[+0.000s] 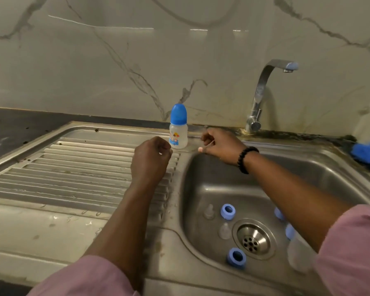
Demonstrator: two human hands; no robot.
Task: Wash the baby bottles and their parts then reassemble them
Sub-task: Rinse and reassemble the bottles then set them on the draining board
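An assembled baby bottle (178, 129) with a blue cap stands upright at the back of the draining board. My left hand (151, 159) hovers just left of it with curled fingers, holding nothing. My right hand (219, 146) hovers just right of it over the basin's back rim, fingers loosely curled and empty. Down in the sink basin (212, 189) lie two blue collar rings (228, 212) (236, 257), two clear teats (209, 212) (224, 230), and a clear bottle with a blue top (298, 251) partly hidden under my right forearm.
The ribbed draining board (77, 167) spreads to the left. A chrome tap (263, 95) rises behind the basin, spout pointing right. A blue cloth (367, 153) lies at the right edge. The drain strainer (253, 239) sits in the basin floor.
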